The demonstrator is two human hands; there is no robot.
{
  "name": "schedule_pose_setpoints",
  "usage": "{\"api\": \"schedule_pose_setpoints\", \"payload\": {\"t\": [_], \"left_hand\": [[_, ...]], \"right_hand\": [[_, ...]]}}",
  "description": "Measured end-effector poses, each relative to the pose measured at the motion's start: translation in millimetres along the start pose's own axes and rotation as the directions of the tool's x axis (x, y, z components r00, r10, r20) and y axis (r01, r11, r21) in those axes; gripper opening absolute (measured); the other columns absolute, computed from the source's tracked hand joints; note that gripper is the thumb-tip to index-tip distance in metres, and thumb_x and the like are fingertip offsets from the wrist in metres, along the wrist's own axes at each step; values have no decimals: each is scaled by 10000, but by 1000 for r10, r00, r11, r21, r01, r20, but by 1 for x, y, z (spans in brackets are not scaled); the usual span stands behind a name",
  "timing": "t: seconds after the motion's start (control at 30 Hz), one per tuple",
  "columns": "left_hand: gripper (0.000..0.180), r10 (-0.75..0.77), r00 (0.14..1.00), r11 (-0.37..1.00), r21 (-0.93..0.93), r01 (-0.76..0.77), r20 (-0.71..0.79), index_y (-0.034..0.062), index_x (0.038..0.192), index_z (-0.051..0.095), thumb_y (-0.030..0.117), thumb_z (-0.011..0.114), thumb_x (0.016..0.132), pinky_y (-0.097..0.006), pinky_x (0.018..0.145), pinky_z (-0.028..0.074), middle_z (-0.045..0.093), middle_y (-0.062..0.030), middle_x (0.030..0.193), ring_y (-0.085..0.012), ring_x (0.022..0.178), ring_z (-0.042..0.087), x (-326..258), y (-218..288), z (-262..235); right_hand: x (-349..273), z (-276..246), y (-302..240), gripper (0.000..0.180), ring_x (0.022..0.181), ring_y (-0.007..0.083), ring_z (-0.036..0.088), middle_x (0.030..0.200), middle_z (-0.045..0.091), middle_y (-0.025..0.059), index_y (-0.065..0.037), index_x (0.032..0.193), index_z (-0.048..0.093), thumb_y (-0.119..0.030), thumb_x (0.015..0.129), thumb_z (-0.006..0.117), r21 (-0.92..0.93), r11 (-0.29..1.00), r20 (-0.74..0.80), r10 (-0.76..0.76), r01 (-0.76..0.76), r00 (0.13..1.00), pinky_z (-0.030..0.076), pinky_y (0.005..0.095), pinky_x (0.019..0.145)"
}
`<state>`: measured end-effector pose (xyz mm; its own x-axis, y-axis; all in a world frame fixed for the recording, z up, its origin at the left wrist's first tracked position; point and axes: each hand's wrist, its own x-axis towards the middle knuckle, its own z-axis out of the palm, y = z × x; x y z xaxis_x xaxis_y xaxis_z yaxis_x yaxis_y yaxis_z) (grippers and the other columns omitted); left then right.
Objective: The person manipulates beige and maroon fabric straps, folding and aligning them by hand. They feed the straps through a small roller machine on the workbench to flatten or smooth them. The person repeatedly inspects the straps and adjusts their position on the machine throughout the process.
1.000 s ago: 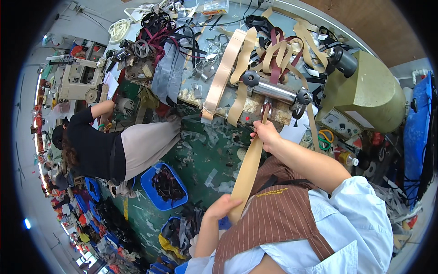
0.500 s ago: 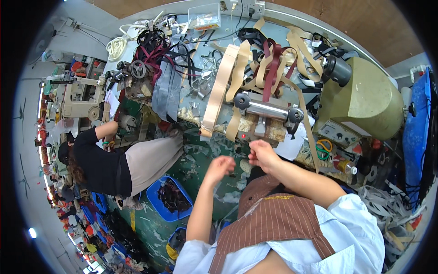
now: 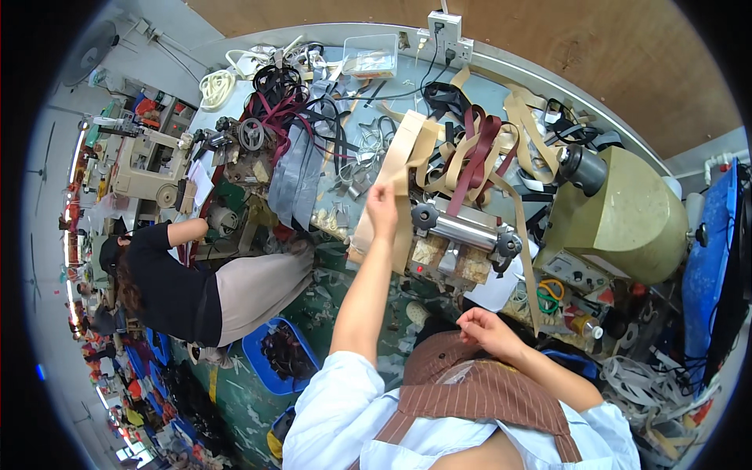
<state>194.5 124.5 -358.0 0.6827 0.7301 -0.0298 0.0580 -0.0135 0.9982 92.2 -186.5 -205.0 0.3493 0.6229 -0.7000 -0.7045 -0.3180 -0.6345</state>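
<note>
My left hand (image 3: 382,207) reaches over the workbench, its fingers closed at the beige straps (image 3: 402,153) that hang over the near edge. Right beside it stands a small machine with a shiny metal roller (image 3: 462,232) between black knobs. Close to my apron, my right hand (image 3: 487,329) is held with thumb and fingertips pressed together; whatever is in the pinch, if anything, is too small to make out. Behind the roller lie looped maroon straps (image 3: 479,160) and more beige ones.
A large olive-green machine (image 3: 627,204) stands at the right of the bench. Black and maroon straps (image 3: 278,98) are heaped at the back left. On the left a co-worker in a black top (image 3: 176,290) bends near a blue bin (image 3: 274,372) on the scrap-strewn floor.
My left hand has moved forward and up onto the beige straps. My right hand has drawn back toward my apron and to the right, away from the roller. The head view has shifted slightly.
</note>
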Motion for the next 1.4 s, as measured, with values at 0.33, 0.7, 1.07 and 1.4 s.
{"api": "schedule_pose_setpoints", "payload": {"t": [0.33,0.7,1.07,1.4], "left_hand": [[313,18,938,937,320,-137,347,-48,1141,530,103,547,867,-305,815,465,622,-167,1045,-201,957,606,-197,249,-116],[518,-369,850,894,-105,435,375,-52,1224,459,364,477,916,-326,917,399,557,-108,1158,-193,1064,529,-334,155,-187],[331,-412,864,765,-405,501,291,-1,1169,527,224,502,928,-309,808,485,610,-104,1024,-171,913,595,-224,210,-119],[192,-379,847,873,-158,460,373,26,1041,585,138,575,885,-245,701,482,631,-34,893,-95,765,593,-197,195,-96]], "right_hand": [[45,83,-47,446,1168,176,429,1235,506,88,-15,1208,499,-355,964,346,252,880,379,-472,402,796,292,343,1009],[22,124,-46,317,882,143,597,967,637,82,-23,1100,558,-281,940,467,143,985,552,-161,97,818,475,291,793],[11,101,5,236,744,148,622,799,660,91,-14,981,628,-199,915,497,-344,846,507,-198,407,839,484,286,725],[95,28,23,511,1081,172,486,1171,541,41,-100,1220,442,-392,836,613,820,570,-108,51,60,993,388,345,876]]}}
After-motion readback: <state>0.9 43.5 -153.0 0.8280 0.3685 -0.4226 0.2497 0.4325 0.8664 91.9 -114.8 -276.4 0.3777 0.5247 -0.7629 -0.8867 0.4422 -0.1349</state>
